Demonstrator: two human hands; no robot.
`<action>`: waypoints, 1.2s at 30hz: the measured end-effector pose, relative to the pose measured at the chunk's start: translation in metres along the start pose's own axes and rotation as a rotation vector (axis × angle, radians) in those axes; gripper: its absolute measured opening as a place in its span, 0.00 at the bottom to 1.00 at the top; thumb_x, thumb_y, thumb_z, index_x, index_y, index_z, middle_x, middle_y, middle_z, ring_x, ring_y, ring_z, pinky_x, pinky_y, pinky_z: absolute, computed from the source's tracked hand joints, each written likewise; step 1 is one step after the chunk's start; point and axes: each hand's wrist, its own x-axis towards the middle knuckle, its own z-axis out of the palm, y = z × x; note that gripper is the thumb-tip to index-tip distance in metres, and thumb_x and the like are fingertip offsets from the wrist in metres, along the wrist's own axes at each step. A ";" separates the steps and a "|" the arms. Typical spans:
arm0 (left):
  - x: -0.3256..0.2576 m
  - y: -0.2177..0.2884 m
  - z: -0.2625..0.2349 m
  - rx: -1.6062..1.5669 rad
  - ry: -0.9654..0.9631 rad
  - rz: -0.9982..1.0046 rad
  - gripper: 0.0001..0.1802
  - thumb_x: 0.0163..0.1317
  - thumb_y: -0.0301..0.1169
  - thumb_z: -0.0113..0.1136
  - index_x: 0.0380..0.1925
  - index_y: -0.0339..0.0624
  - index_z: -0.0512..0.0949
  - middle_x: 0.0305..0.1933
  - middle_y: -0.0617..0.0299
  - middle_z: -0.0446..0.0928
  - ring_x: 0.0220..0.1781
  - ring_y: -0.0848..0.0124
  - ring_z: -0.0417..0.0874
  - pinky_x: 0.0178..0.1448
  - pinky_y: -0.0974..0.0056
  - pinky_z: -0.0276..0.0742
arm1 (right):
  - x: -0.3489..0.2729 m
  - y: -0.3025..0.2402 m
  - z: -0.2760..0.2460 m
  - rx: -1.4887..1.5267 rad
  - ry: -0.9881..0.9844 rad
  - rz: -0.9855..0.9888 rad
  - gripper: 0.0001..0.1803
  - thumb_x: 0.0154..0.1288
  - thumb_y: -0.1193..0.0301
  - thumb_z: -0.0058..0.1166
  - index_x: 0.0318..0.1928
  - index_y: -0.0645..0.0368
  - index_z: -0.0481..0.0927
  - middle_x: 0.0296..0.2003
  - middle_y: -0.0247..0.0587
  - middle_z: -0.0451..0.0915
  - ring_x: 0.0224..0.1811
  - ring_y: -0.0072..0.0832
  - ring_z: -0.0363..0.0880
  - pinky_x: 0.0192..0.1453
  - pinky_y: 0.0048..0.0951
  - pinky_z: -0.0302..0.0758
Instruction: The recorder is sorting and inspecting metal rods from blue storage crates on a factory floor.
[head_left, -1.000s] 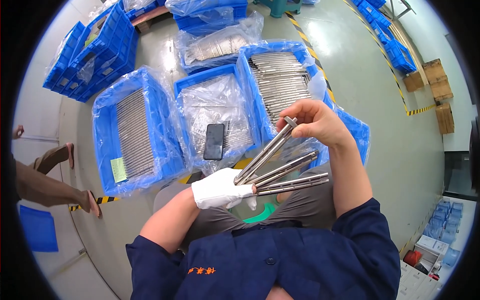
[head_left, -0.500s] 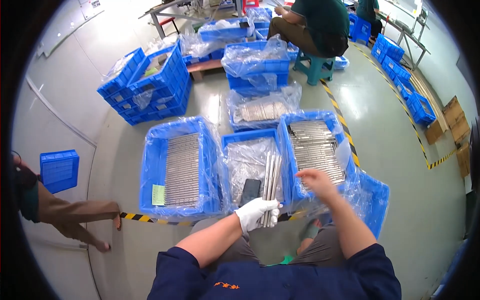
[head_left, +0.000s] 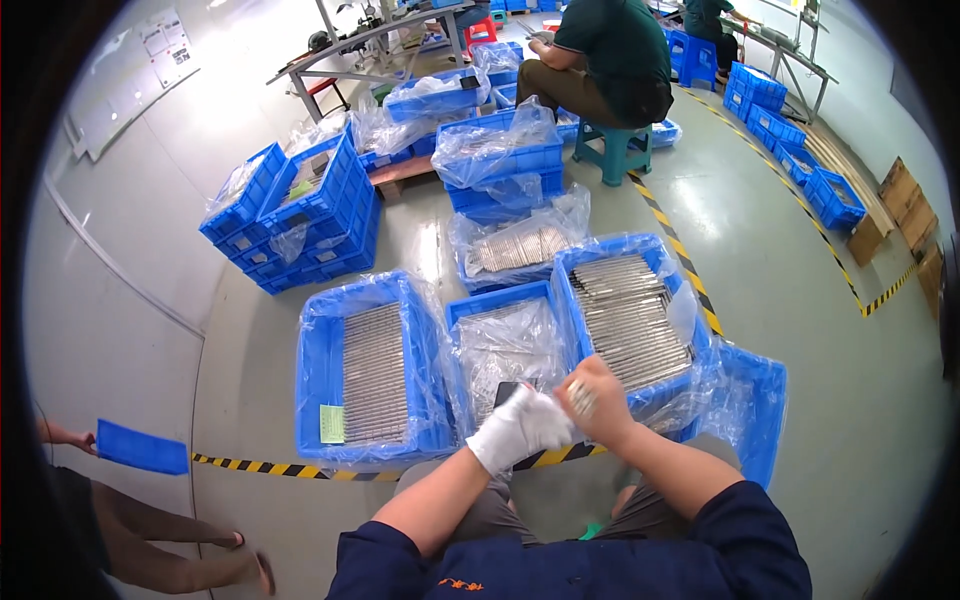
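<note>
My left hand (head_left: 520,428), in a white glove, and my bare right hand (head_left: 600,400) meet over the near edge of the middle blue crate (head_left: 460,310). Both close around a small bundle of metal rods (head_left: 580,398), seen end-on between the palms. A dark flat phone-like object (head_left: 503,392) lies in the plastic lining of that crate, just beyond the glove. The right blue crate (head_left: 575,262) holds many metal rods (head_left: 630,318) laid side by side. The left blue crate (head_left: 312,380) holds another row of rods.
Stacked blue crates (head_left: 300,215) stand at the far left, more with plastic liners behind. A person in a dark shirt (head_left: 610,55) sits on a teal stool at the back. Another person's legs (head_left: 150,530) and a blue lid are at lower left. Yellow-black floor tape (head_left: 300,470) runs in front.
The view has tilted up from my lap to the floor ahead. The rods, fanned out between my hands before, are gathered into a tight bundle held low over the middle crate.
</note>
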 end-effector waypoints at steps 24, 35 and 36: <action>-0.012 0.004 0.041 0.561 0.359 -0.159 0.18 0.61 0.41 0.48 0.43 0.37 0.69 0.14 0.71 0.61 0.11 0.81 0.60 0.15 0.75 0.57 | 0.009 0.037 -0.025 1.042 0.108 1.108 0.10 0.61 0.66 0.46 0.40 0.57 0.68 0.24 0.30 0.66 0.20 0.19 0.62 0.23 0.21 0.63; -0.021 0.014 0.040 0.821 0.545 0.093 0.15 0.57 0.39 0.53 0.34 0.38 0.76 0.20 0.68 0.72 0.20 0.80 0.69 0.24 0.74 0.64 | -0.024 0.043 0.000 -0.364 -0.881 0.028 0.24 0.41 0.84 0.48 0.42 0.52 0.77 0.41 0.43 0.76 0.41 0.42 0.74 0.45 0.35 0.72; -0.023 0.015 0.039 0.889 0.582 0.107 0.14 0.56 0.39 0.54 0.31 0.38 0.76 0.20 0.67 0.72 0.20 0.80 0.69 0.24 0.74 0.64 | -0.025 0.043 0.001 -0.437 -0.894 -0.009 0.24 0.40 0.84 0.49 0.42 0.50 0.77 0.40 0.42 0.76 0.41 0.42 0.74 0.45 0.35 0.72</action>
